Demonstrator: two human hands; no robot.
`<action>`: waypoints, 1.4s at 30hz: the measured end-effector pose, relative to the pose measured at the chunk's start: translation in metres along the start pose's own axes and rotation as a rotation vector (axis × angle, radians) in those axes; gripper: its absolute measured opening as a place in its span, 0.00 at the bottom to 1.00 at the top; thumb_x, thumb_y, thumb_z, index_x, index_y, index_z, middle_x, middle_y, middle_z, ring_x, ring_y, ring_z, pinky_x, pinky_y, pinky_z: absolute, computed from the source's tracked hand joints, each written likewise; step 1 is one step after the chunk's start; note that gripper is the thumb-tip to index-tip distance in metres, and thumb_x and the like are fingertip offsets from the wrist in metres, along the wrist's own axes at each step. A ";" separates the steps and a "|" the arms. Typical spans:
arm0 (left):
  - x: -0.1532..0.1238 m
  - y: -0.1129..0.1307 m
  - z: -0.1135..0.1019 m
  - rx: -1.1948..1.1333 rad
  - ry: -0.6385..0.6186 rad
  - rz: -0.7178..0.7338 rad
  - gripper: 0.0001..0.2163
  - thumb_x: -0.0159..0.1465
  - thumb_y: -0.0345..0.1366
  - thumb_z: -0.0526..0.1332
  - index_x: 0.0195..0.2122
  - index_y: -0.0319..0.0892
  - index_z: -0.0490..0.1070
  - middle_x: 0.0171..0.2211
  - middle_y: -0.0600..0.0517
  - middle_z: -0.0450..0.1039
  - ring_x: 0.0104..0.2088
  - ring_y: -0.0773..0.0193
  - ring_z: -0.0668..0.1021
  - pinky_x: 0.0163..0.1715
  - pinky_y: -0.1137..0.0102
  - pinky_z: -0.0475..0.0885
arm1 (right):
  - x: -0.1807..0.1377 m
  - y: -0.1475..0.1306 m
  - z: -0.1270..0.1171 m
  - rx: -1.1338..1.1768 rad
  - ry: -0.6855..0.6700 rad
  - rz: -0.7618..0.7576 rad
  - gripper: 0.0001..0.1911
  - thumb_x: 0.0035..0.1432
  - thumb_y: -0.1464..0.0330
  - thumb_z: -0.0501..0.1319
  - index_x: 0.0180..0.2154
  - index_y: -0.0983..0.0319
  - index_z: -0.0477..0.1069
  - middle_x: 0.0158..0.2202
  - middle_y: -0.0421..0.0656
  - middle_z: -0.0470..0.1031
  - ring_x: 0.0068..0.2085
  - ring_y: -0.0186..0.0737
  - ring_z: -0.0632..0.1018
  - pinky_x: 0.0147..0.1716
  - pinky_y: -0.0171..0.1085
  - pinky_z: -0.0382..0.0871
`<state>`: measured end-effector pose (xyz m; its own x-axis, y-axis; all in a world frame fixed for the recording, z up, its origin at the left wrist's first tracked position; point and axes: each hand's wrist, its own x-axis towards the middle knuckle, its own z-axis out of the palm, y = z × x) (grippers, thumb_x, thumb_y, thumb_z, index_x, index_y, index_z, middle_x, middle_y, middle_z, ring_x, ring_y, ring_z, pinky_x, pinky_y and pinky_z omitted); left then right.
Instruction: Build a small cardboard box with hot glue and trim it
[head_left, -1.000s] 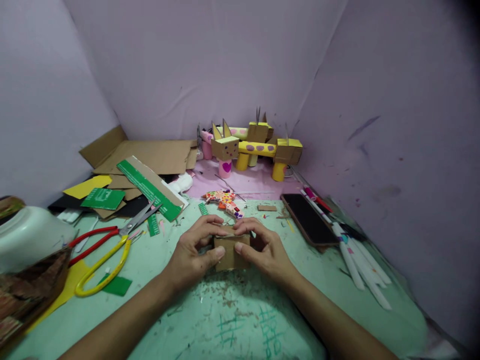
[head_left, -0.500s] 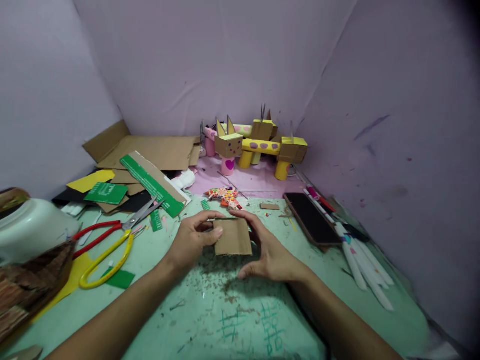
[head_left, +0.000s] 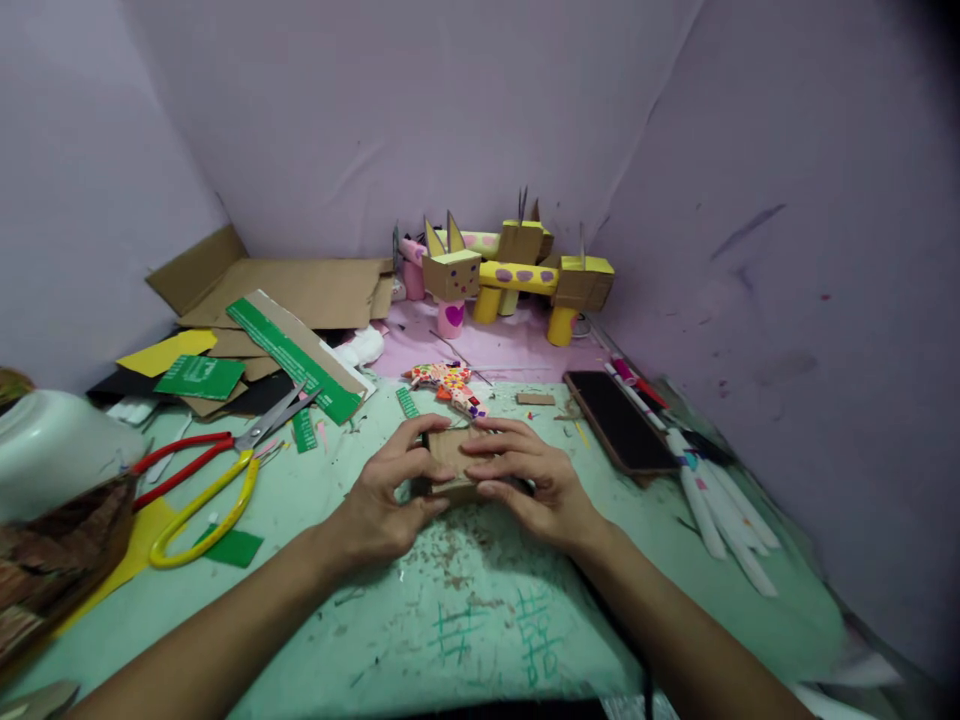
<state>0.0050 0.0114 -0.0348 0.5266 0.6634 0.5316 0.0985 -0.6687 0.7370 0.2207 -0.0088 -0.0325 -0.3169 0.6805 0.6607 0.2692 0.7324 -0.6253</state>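
Between my hands, low over the middle of the table, is a small brown cardboard box [head_left: 452, 450]. Its top and a narrow front side show. My left hand [head_left: 394, 490] grips the left end, with fingers on top and the thumb at the front lower edge. On the other end, my right hand [head_left: 532, 485] lays its fingers over the top and presses its thumb to the front. Fingers hide much of both ends. Just beyond lies a flower-patterned, gun-shaped tool [head_left: 442, 376], which looks like a glue gun.
Scissors [head_left: 251, 450] with red and yellow handles lie left, near green card pieces [head_left: 201, 377] and cardboard sheets [head_left: 300, 285]. Yellow and pink cardboard animals [head_left: 517, 277] stand at the back. A phone [head_left: 621, 420] and white markers [head_left: 727, 510] lie right. A white container [head_left: 64, 450] stands far left.
The cardboard has tipped from facing me to lying flatter, its front side now showing. My right hand has closed in, its fingers moving onto the top and its thumb onto the front.
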 end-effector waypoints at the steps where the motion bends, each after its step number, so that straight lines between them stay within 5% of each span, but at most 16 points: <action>1: 0.000 -0.002 0.000 0.003 -0.006 0.019 0.08 0.57 0.23 0.62 0.36 0.42 0.71 0.56 0.41 0.63 0.55 0.51 0.72 0.48 0.58 0.71 | -0.001 0.000 0.001 -0.003 0.004 -0.009 0.09 0.57 0.73 0.64 0.39 0.55 0.77 0.43 0.46 0.81 0.55 0.48 0.74 0.54 0.54 0.68; 12: 0.005 -0.009 -0.005 0.048 -0.033 0.179 0.09 0.56 0.25 0.65 0.36 0.43 0.72 0.55 0.41 0.70 0.56 0.50 0.71 0.54 0.50 0.66 | -0.002 0.000 0.000 -0.033 -0.031 -0.053 0.06 0.59 0.67 0.64 0.40 0.57 0.76 0.43 0.47 0.80 0.56 0.49 0.72 0.55 0.55 0.66; 18: 0.006 -0.007 -0.005 0.040 -0.039 0.165 0.08 0.56 0.25 0.65 0.35 0.42 0.72 0.55 0.41 0.69 0.56 0.50 0.70 0.53 0.50 0.67 | -0.003 0.002 -0.003 -0.041 -0.094 -0.087 0.22 0.50 0.54 0.69 0.44 0.57 0.73 0.46 0.48 0.77 0.58 0.53 0.69 0.56 0.56 0.64; 29: 0.007 -0.010 -0.006 0.058 -0.047 0.175 0.07 0.56 0.26 0.66 0.35 0.42 0.71 0.54 0.39 0.70 0.56 0.50 0.71 0.54 0.49 0.66 | -0.003 0.008 0.005 -0.070 -0.003 -0.078 0.06 0.57 0.66 0.66 0.39 0.56 0.74 0.41 0.45 0.79 0.54 0.48 0.72 0.52 0.53 0.68; 42: 0.009 -0.009 -0.007 0.074 -0.061 0.220 0.06 0.58 0.29 0.65 0.36 0.43 0.71 0.54 0.41 0.69 0.54 0.51 0.72 0.52 0.50 0.68 | -0.002 0.006 0.006 -0.044 0.010 -0.061 0.07 0.55 0.70 0.66 0.37 0.55 0.74 0.41 0.44 0.79 0.54 0.49 0.72 0.53 0.54 0.66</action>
<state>0.0031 0.0256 -0.0343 0.5917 0.4789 0.6485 0.0363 -0.8195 0.5720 0.2176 -0.0057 -0.0403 -0.3252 0.6344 0.7013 0.2898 0.7728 -0.5647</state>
